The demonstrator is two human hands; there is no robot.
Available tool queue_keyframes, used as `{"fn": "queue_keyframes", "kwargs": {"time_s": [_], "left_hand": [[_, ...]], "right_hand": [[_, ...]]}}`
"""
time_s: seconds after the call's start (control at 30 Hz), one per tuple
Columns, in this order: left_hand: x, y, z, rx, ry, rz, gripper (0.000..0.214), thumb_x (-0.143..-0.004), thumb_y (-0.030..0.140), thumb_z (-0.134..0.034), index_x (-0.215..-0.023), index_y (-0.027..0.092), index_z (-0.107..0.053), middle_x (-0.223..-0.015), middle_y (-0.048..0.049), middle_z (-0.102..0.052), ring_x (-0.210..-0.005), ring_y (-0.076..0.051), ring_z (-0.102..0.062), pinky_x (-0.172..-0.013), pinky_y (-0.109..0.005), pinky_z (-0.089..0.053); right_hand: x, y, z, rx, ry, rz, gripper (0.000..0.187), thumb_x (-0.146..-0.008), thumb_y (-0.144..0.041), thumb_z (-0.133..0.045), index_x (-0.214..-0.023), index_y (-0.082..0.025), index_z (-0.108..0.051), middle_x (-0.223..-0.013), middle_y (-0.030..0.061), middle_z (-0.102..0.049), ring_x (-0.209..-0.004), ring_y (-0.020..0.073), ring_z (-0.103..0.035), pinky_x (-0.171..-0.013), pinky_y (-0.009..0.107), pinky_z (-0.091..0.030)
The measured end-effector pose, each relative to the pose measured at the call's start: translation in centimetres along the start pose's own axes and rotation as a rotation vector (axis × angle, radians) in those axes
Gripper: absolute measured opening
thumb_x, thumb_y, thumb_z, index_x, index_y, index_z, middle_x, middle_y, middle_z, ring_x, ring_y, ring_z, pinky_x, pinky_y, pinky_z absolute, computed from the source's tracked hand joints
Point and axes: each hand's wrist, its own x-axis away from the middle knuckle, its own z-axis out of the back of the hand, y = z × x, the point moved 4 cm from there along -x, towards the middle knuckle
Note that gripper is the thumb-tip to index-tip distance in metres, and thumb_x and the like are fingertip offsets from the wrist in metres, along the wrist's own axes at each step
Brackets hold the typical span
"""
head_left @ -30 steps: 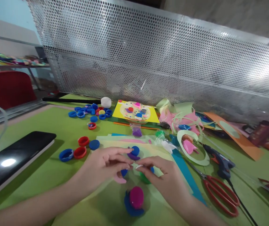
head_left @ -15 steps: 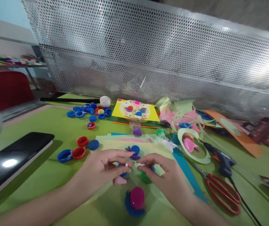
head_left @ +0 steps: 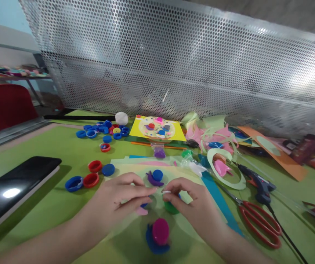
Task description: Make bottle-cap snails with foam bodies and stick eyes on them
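My left hand [head_left: 119,200] and my right hand [head_left: 190,203] meet fingertip to fingertip above pale sheets of paper [head_left: 174,172]. The right hand pinches a tiny white piece [head_left: 166,191]; the left hand's fingers are pinched together beside it, and what they hold is too small to name. Below them lies a magenta bottle cap on a blue foam shape [head_left: 159,233]. A green cap [head_left: 171,208] sits under the right fingers. Just beyond the hands lies a blue cap on a purple shape [head_left: 156,177].
Red-handled scissors [head_left: 259,220] and a glue gun [head_left: 258,183] lie to the right. Red and blue caps [head_left: 91,176] sit left, more caps [head_left: 105,130] further back. A dark tablet [head_left: 11,190] lies far left. A yellow craft card [head_left: 157,130] rests near the perforated metal screen [head_left: 174,66].
The hands stayed in the same place, fingertips shifting slightly apart and together around the tiny white piece. The view drifted a little.
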Motion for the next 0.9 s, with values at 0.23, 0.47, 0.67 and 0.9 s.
{"fn": "queue_keyframes", "kwargs": {"time_s": [0.23,0.47,0.67,0.9], "left_hand": [[-0.1,-0.1,-0.3,-0.048,-0.106,-0.017,0.024,-0.086,0.028,-0.052,-0.100,0.036,-0.071,-0.078,-0.0009,-0.068,-0.072,-0.017,-0.064,-0.063,-0.022,-0.050],[0.1,-0.1,-0.1,-0.172,-0.112,-0.128,0.012,-0.082,0.026,-0.061,-0.087,0.027,-0.072,-0.080,-0.0005,-0.066,-0.075,-0.016,-0.061,-0.067,-0.023,-0.048],[0.3,0.2,-0.8,-0.274,-0.265,-0.119,0.019,-0.086,0.030,-0.055,-0.072,0.020,-0.061,-0.076,0.0016,-0.056,-0.073,-0.013,-0.055,-0.065,-0.023,-0.042],[0.4,0.9,-0.5,-0.342,-0.333,-0.141,0.030,-0.095,0.027,-0.031,-0.075,0.019,-0.052,-0.078,-0.0006,-0.050,-0.076,-0.015,-0.050,-0.069,-0.027,-0.042]], "right_hand": [[-0.1,-0.2,0.1,0.004,0.005,0.022,0.010,-0.075,-0.018,-0.062,-0.080,-0.022,-0.070,-0.067,-0.0022,-0.069,-0.059,0.0117,-0.061,-0.056,0.020,-0.050],[-0.2,0.0,0.3,0.064,-0.008,0.007,0.015,-0.078,-0.018,-0.061,-0.086,-0.026,-0.071,-0.079,-0.0023,-0.073,-0.071,0.0142,-0.065,-0.065,0.024,-0.051],[-0.5,0.3,0.5,0.053,-0.032,-0.016,0.014,-0.079,-0.018,-0.060,-0.085,-0.024,-0.071,-0.078,-0.0031,-0.072,-0.066,0.0123,-0.062,-0.065,0.024,-0.048],[-0.5,0.2,0.3,0.064,-0.066,-0.003,0.015,-0.080,-0.017,-0.059,-0.086,-0.023,-0.071,-0.078,-0.0021,-0.072,-0.066,0.0131,-0.062,-0.064,0.025,-0.047]]}}
